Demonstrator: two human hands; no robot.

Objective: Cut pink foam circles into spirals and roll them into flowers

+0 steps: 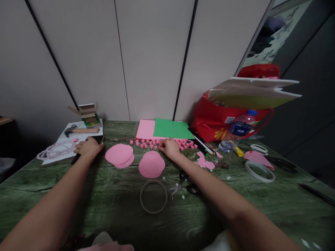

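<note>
At the left, my left hand [89,147] rests on a dark flat object [98,139], its fingers bent over it. My right hand [170,148] reaches into the rows of small pink pieces [149,143] at the table's middle; its fingers are pressed together and what they hold, if anything, is too small to make out. Between the hands lie two stacks of pink paper rounds, one on the left [119,154] and one nearer the centre [151,164]. Behind the small pieces are a green sheet [172,129] and a pink sheet [145,129].
Scissors [178,187] lie under my right forearm, beside a tape ring [153,197]. A hammer [83,130], an opened box [90,118] and bead strings [59,150] are at left. A red bag [206,116], bottle [239,129] and white tape roll [259,171] stand at right.
</note>
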